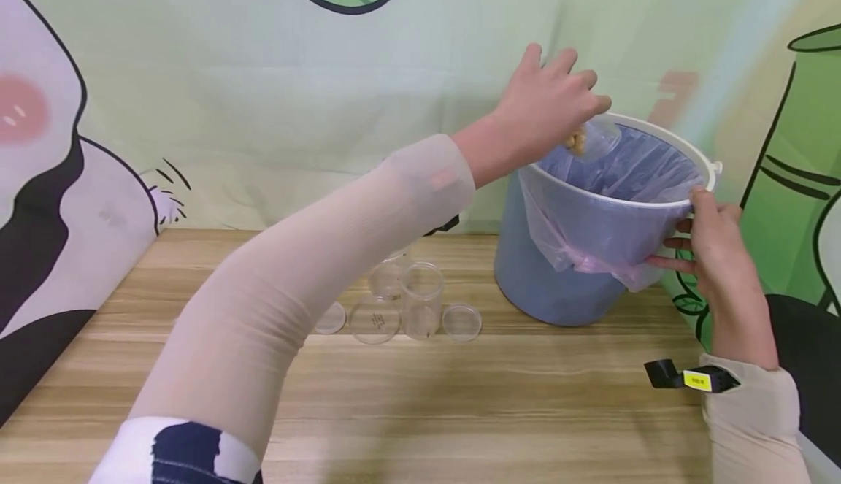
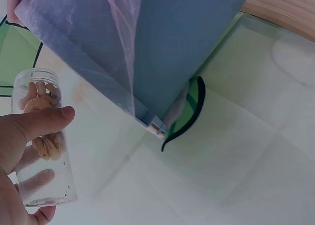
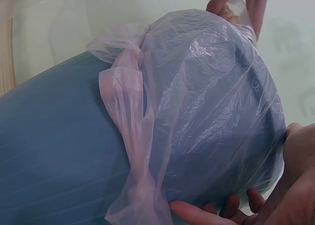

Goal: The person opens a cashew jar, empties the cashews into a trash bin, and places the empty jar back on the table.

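My left hand (image 1: 545,108) grips a clear plastic jar (image 2: 68,173) holding tan curved pieces that look like cashews (image 2: 43,102). In the head view the jar is tilted over the near-left part of the mouth of a blue bin (image 1: 558,279), partly hidden by the hand. A thin translucent bag (image 3: 197,107) lines the bin and folds over its white rim, with a pink gathered part (image 1: 585,261) hanging outside. My right hand (image 1: 719,243) holds the bin's right side, its thumb at the rim and its fingers against the outer wall. The bin leans toward me.
Left of the bin on the wooden table (image 1: 460,411) stand clear jars (image 1: 422,301), partly hidden by the left sleeve. Around them lie round clear lids (image 1: 462,322). A printed cloth (image 1: 263,97) hangs close behind the table.
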The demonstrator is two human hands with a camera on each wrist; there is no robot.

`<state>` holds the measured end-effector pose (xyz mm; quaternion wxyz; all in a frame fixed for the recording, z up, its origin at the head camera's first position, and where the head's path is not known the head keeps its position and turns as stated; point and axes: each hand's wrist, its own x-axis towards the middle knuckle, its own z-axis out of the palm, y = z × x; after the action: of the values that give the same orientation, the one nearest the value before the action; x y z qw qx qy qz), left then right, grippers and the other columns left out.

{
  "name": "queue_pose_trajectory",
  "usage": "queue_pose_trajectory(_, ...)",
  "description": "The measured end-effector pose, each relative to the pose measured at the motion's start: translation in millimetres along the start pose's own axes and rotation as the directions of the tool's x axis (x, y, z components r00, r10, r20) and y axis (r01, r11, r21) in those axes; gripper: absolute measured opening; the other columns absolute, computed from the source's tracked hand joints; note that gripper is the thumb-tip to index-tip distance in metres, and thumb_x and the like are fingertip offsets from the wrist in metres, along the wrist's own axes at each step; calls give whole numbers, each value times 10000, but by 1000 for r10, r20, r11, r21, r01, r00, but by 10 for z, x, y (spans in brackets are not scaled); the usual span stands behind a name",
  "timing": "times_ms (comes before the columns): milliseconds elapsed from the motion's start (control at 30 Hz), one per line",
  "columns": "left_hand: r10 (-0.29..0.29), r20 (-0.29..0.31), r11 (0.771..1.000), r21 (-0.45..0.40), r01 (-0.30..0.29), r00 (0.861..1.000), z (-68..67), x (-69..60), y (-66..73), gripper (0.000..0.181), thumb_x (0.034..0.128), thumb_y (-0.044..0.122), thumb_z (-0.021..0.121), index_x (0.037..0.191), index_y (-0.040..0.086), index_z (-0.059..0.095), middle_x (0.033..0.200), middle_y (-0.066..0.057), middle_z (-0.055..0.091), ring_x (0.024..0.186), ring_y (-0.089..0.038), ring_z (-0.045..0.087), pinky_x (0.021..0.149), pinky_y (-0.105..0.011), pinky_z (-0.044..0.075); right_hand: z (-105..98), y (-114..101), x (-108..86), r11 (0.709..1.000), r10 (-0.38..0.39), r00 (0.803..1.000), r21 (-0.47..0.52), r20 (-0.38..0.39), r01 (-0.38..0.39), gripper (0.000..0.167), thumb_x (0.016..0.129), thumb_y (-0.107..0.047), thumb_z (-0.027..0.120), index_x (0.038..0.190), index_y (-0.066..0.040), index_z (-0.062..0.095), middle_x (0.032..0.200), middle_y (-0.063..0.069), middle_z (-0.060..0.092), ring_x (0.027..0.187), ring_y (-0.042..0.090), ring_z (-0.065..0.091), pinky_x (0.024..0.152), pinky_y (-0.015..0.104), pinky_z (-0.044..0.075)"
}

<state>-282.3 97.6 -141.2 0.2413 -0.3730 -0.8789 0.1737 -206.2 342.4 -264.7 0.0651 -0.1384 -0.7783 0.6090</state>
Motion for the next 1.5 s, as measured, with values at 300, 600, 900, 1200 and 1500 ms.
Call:
queue_pose_trajectory(300,26,4,999,24,-26,1000,-17,67,85,499,968,413,670,1447,380,535,1395,79,564,1311,-255,420,1069,-509,330,24,-1,13,1000,-4,1000,22,15,4,587,1056,-455,253,1400,-65,-18,1091,120,376,738,167,581,643,353,621)
queue_pose_trajectory(600,5,65,1000,24,-7,998,64,45,33,565,936,512,656,1467,381,514,1416,76,541,1346,-264,382,1123,-549,273,49,12,39,1000,-7,1000,-23,17,7,576,1055,-474,236,1388,-63,7,1102,114,361,777,174,568,664,355,622)
queue_pose_trajectory(900,-9,81,999,42,6,997,154,6,-75,506,1008,281,649,1485,362,503,1438,48,534,1371,-286,375,1122,-566,276,42,13,49,1000,-2,1000,10,25,2,593,1053,-459,242,1395,-57,-29,1094,121,359,746,169,573,657,357,622)
queue_pose_trajectory(1200,24,18,997,71,-25,1000,185,166,248,357,1054,153,480,1285,362,653,1280,77,597,1239,-222,440,1018,-461,340,-11,-9,42,1000,5,999,27,31,-6,652,1057,-457,255,1427,-40,-83,1091,125,348,739,175,571,660,368,623)
queue_pose_trajectory(1500,46,25,996,70,-47,999,133,250,332,368,1068,147,453,1328,333,634,1323,64,586,1267,-234,419,1061,-491,321,6,-37,31,1000,0,1000,4,28,0,628,1057,-466,253,1418,-54,-54,1095,115,351,747,166,574,660,360,623)
